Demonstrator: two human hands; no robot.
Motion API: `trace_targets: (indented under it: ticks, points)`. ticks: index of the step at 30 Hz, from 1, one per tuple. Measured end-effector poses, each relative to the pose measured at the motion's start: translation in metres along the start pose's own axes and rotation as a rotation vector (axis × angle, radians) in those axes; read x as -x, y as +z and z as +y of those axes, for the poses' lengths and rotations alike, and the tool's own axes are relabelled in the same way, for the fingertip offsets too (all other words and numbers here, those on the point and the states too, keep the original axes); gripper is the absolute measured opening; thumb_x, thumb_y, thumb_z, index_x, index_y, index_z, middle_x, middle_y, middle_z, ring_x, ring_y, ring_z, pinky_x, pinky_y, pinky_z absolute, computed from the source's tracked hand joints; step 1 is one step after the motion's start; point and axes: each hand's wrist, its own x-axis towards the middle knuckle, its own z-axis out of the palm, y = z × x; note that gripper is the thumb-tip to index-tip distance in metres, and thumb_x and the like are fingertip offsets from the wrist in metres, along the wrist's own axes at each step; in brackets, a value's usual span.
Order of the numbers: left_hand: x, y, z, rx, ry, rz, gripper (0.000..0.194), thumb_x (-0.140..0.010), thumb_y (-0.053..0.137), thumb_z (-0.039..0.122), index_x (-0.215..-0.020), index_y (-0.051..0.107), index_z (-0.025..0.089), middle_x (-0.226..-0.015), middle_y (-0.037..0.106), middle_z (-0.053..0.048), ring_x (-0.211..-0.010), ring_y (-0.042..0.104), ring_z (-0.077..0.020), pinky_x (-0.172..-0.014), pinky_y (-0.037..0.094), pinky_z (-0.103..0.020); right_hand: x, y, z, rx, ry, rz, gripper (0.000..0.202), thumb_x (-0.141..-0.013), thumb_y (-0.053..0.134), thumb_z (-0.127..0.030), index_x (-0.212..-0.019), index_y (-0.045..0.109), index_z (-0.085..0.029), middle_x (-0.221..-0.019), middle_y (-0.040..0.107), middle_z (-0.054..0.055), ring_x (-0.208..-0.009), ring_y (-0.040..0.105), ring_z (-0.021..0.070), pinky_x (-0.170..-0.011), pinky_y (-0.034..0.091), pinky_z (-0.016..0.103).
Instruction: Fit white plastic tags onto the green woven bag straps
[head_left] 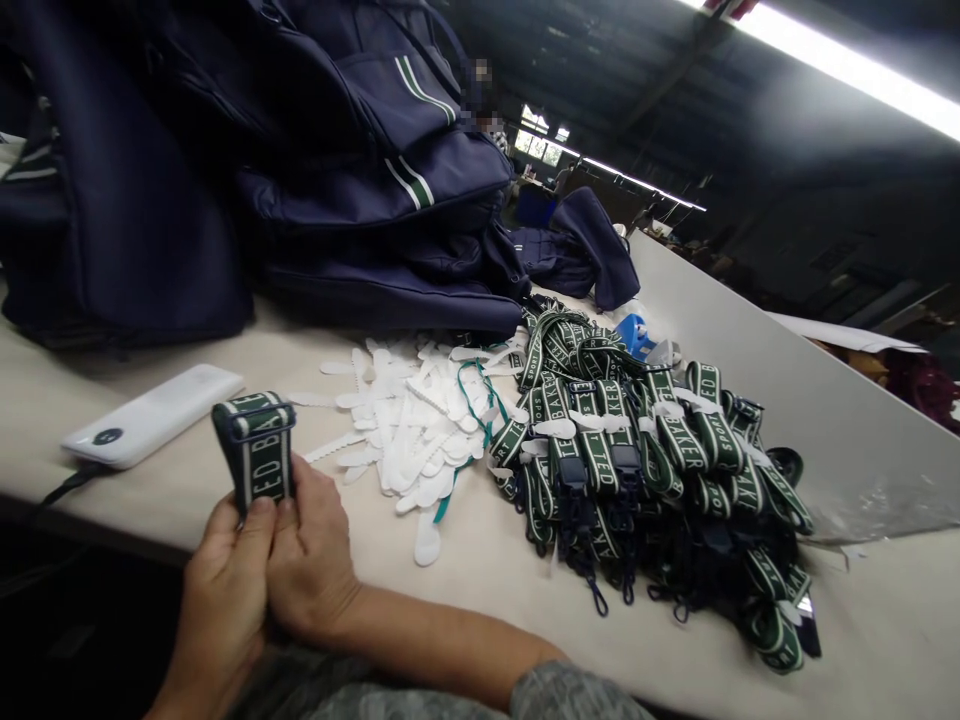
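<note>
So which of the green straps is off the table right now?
The folded green strap gripped in both hands at the table's near edge; the others lie heaped on the table.

This is a factory floor or bag-making workshop. A long pale table (480, 570) stretches away from the hands (270, 560), and just beyond them it carries a spread of white plastic tags (409, 430). To the right of the hands lies a heap of identical green-and-white woven straps (645, 440) with dark clips. Finished navy bags (315, 170) are stacked well beyond the hands. Fluorescent tube lights (847, 65) hang under a dark, high industrial roof far ahead.
</note>
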Motion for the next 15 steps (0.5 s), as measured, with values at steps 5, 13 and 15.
trace_targets:
  ticks: [5,13,15]
  points:
    - [-0.011,-0.011,0.004,0.138,-0.123,-0.001,0.017,-0.082,0.068,0.038,-0.097,0.066,0.030,-0.083,0.072,0.005,-0.075,0.069,-0.0178,-0.061,0.056,-0.023,-0.018,-0.029,0.008,0.113,-0.147,-0.083,0.032,-0.090,0.053,-0.012,-0.119,0.065,-0.018,-0.119,0.065,0.007,-0.113,0.060,0.0178,-0.100,0.047,0.028]
    - [-0.023,-0.030,0.007,0.083,-0.030,-0.003,0.028,-0.076,0.075,0.047,-0.097,0.070,0.029,-0.079,0.073,0.005,-0.072,0.066,-0.0138,-0.056,0.052,-0.015,-0.093,-0.091,0.035,0.757,0.273,-0.098,0.026,-0.082,0.074,-0.030,-0.100,0.068,-0.011,-0.107,0.067,0.015,-0.099,0.064,0.0274,-0.088,0.048,0.039]
    - [-0.023,-0.030,0.006,0.061,0.003,-0.050,0.036,-0.073,0.077,0.051,-0.099,0.071,0.027,-0.082,0.074,0.003,-0.074,0.067,-0.0149,-0.061,0.054,-0.016,-0.100,-0.086,0.040,0.784,0.316,-0.108,0.031,-0.077,0.078,-0.032,-0.097,0.067,-0.012,-0.107,0.067,0.016,-0.100,0.063,0.0296,-0.085,0.048,0.040]
